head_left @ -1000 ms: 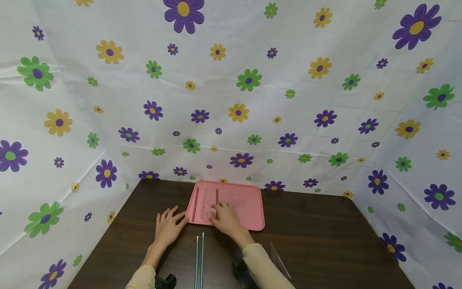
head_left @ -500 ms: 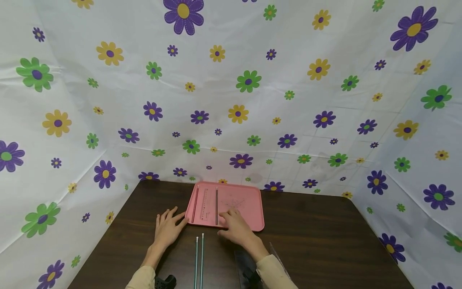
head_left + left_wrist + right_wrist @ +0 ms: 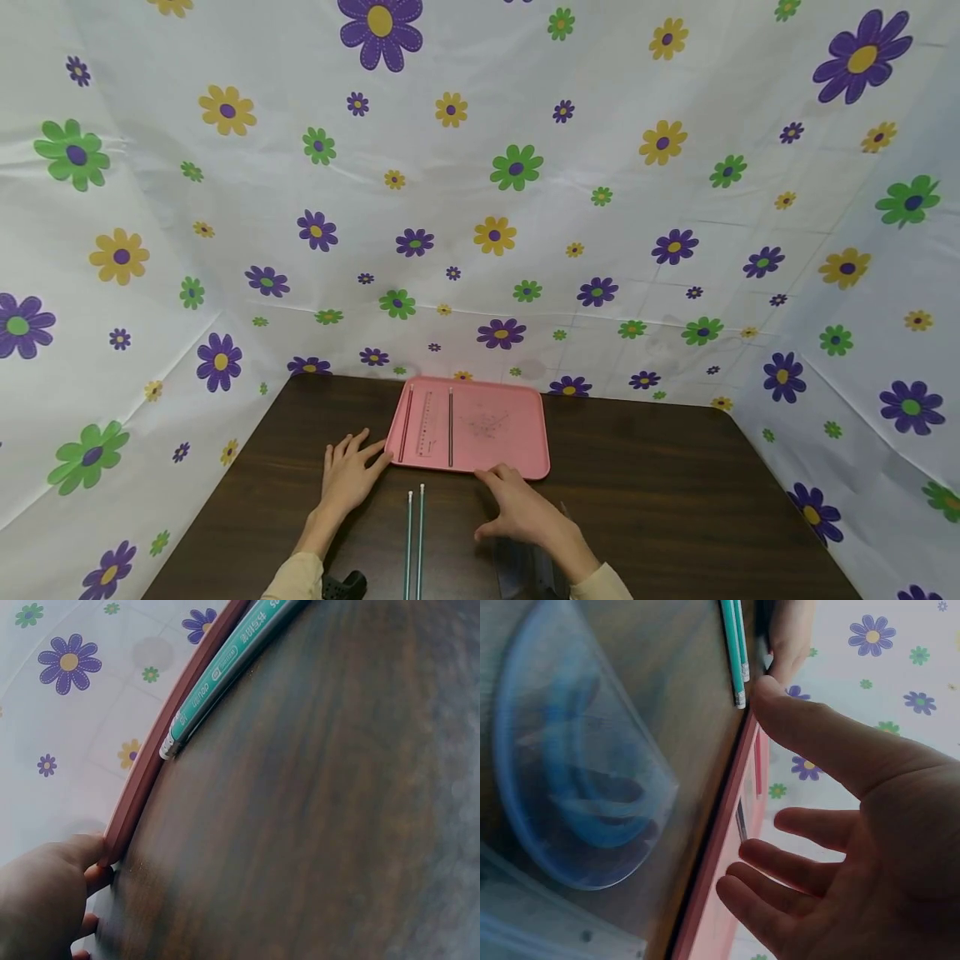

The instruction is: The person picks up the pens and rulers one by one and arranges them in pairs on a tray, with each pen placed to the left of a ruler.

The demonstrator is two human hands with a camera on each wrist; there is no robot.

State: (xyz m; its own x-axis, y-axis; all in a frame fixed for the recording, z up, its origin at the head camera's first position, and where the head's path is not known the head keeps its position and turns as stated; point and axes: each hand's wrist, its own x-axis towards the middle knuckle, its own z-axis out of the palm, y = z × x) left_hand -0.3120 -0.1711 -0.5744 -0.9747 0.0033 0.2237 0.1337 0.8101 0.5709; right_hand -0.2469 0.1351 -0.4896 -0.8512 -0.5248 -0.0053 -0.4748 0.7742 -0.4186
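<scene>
Right hand (image 3: 521, 510): spread, thumb well apart from the lightly bent fingers, holding nothing; in the head view the fingertips meet the line of the tray's near rim, though contact cannot be told.

Left hand (image 3: 348, 479): fingers loose and splayed, thumb and forefinger touching the tray's near left corner without a closed grasp.

Pink tray (image 3: 517, 454): flat on the table, beyond the right hand and extending to its left.

Tray's long axis: left to right across the person's front. The left hand, in contact, is nearer. As a judgement, the near rim is the relation that matters for the right hand, lying just at its fingertips.

Tray contents: from left, a slim red stick (image 3: 406, 425), clear ruler (image 3: 425, 425) and slim dark stick (image 3: 451, 429), set apart, each running front to back; dark marks (image 3: 487, 422) farther right are too small to identify.

Protractor (image 3: 607, 750): clear, bluish, on the table on the tray's near side, below the right hand; another clear piece (image 3: 547, 922) shows partly beside it.

Green pencils (image 3: 420, 542): a side-by-side pair between the forearms, white ends toward the tray, not touching it.

Table (image 3: 637, 483): dark, wood-grained.

Backdrop (image 3: 450, 183): white flowered cloth.
</scene>
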